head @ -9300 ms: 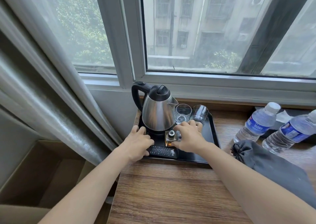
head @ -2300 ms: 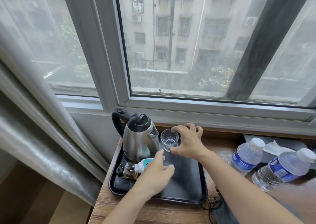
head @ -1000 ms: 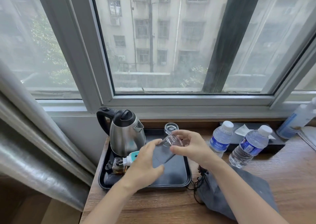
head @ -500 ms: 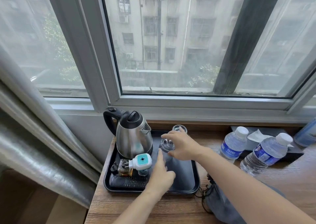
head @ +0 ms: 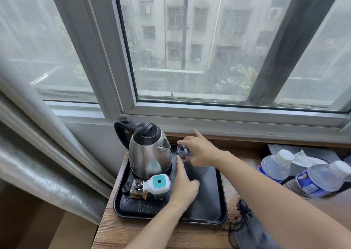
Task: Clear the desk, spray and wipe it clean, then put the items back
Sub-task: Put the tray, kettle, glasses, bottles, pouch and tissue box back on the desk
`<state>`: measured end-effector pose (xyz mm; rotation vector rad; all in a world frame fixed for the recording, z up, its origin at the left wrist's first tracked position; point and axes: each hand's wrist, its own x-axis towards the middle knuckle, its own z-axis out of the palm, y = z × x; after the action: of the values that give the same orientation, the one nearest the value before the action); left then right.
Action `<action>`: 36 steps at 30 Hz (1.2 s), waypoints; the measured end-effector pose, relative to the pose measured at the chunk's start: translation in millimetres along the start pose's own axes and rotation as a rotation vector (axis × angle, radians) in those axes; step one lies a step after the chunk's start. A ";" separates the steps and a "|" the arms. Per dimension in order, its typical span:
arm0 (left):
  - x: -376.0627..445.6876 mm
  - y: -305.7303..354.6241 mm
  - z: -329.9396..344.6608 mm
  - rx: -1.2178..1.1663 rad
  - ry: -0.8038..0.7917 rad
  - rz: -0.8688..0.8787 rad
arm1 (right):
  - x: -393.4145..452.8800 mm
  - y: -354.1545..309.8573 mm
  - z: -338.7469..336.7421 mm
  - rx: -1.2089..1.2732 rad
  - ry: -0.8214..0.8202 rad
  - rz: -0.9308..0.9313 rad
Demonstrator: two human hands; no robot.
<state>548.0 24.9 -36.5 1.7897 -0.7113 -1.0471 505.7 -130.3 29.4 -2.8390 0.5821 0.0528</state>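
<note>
At the left end of the desk (head: 144,233), beneath the window, I note the black tray (head: 218,210) carrying the steel kettle (head: 150,153) at its rear left, with a small amber bottle (head: 138,190), a white and teal plug-in device (head: 158,183) and a dark remote (head: 140,207) lined along its front left. My left hand (head: 185,189) rests on the tray floor just right of the kettle, forefinger extended toward the rear, the other fingers loosely curled and gripping nothing. Directly beyond that fingertip, at the tray's rear edge beside the kettle spout, stands the drinking glass (head: 182,150), upright so far as I can tell. My right hand (head: 201,151) is over it from the right, thumb and fingers bent around its rim and side, forefinger lifted clear and pointing at the sill. I judge the right hand the nearer and the one in control; the glass lies left of and below its palm, long axis vertical, so setting it down calls for a straight descent without brushing the spout. Farther right, off the tray, two water bottles (head: 275,165) lie near a grey pouch (head: 252,231).
</note>
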 end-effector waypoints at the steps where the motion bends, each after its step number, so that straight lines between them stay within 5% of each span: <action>1: 4.2 -2.1 -0.1 -0.001 0.003 0.003 | 1.9 2.0 1.1 0.010 0.004 0.001; 17: 15.8 9.0 -8.4 0.269 0.018 -0.033 | 6.9 5.8 6.1 -0.019 0.000 0.031; 24: -7.2 18.2 -6.2 0.781 -0.117 -0.017 | -15.5 -4.9 -1.3 -0.201 0.099 0.101; 28: -19.0 9.0 -6.3 1.046 -0.172 0.073 | -58.0 -20.6 2.2 -0.180 0.205 0.152; 36: -50.5 -7.2 -6.4 1.104 -0.248 0.347 | -174.0 -71.1 29.7 -0.084 0.297 0.279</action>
<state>530.0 71.3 -23.8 2.2827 -1.9420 -0.6519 373.9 7.0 31.3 -2.8428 1.0589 -0.3074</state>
